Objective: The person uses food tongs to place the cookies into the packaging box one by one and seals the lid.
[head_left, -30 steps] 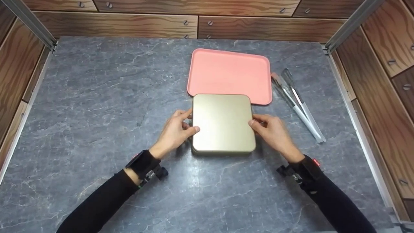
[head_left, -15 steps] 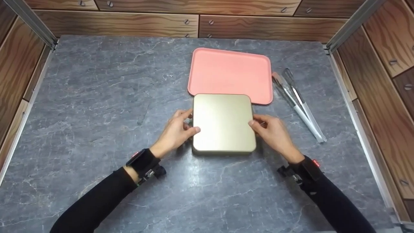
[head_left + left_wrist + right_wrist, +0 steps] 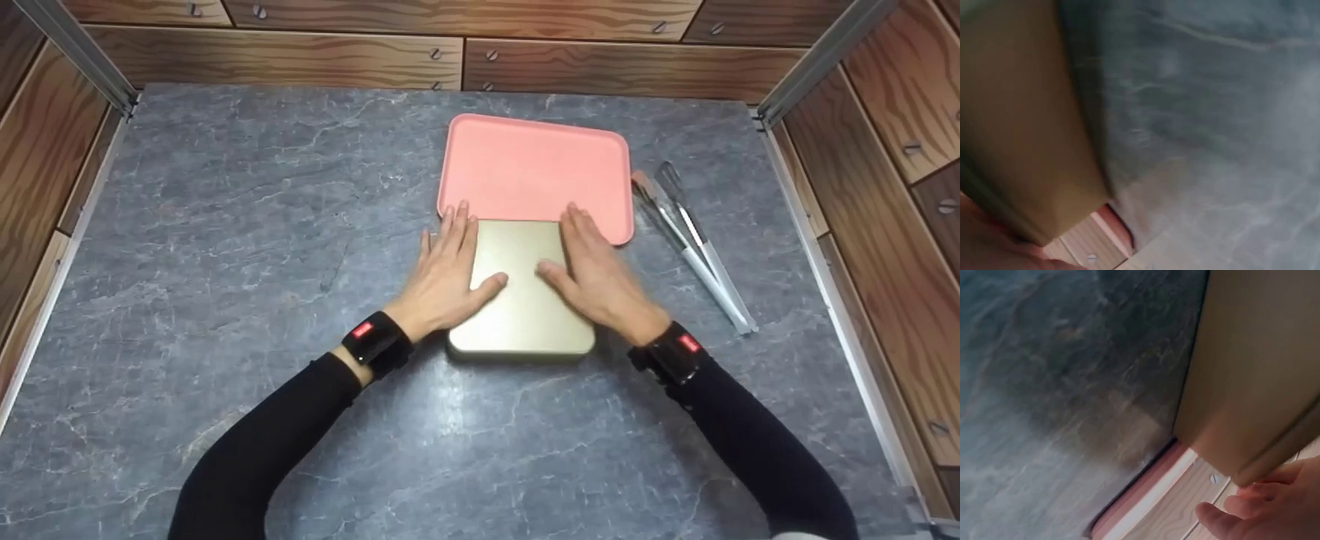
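Observation:
A square gold-coloured tin (image 3: 517,300) with a closed lid sits on the grey marbled table, its far edge against the pink tray (image 3: 540,165). My left hand (image 3: 442,281) lies flat along the left side of the lid, fingers straight and pointing away, thumb toward the middle. On the opposite side my right hand (image 3: 600,281) rests the same way, its fingertips reaching past the far edge over the tray. The tin's side wall (image 3: 1027,124) fills much of the left wrist view. In the right wrist view, the right fingers (image 3: 1230,517) show just below the lid edge.
To the right of the tray lie metal tongs (image 3: 697,247) with pale handles, spread in a narrow V. Wood-patterned panels (image 3: 300,56) close off the back and both sides of the table (image 3: 247,225).
Both hands have let go of the tin's sides and moved up onto its lid, fingers now straight. The tin, tray and tongs stay where they were.

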A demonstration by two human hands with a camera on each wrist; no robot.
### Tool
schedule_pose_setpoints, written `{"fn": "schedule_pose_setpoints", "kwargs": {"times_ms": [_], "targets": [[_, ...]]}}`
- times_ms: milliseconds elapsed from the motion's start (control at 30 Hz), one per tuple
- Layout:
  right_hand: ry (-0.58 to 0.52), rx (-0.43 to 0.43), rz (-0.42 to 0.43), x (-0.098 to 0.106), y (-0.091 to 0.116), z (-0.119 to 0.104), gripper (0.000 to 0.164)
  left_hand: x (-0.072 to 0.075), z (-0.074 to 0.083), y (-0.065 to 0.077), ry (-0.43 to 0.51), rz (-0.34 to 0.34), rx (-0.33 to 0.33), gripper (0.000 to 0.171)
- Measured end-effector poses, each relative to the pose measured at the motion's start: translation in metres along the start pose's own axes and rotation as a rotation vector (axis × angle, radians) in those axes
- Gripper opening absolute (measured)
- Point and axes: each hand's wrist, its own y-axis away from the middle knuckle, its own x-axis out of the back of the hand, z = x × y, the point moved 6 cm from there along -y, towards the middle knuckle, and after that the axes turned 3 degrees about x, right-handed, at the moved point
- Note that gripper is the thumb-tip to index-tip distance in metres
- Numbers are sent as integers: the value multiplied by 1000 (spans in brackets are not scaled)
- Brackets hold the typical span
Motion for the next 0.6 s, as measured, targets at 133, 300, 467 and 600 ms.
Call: {"fn": "schedule_pose_setpoints", "kwargs": {"times_ms": [133,300,467,600], "targets": [[21,-6,-21,-10,-1,-2,90,-8,-3,-1,-17,-15,-11,98],[26,-22,-25,-15,2,-3,91,-11,-4,0,-17,-23,-31,96],[23,-44,-41,-17,3,-2,92,-11,-5,1,5,-20,-31,96],[15,-48,-53,-15,-1,0,93,-9,-5,-2,10,-20,-23,97]]}}
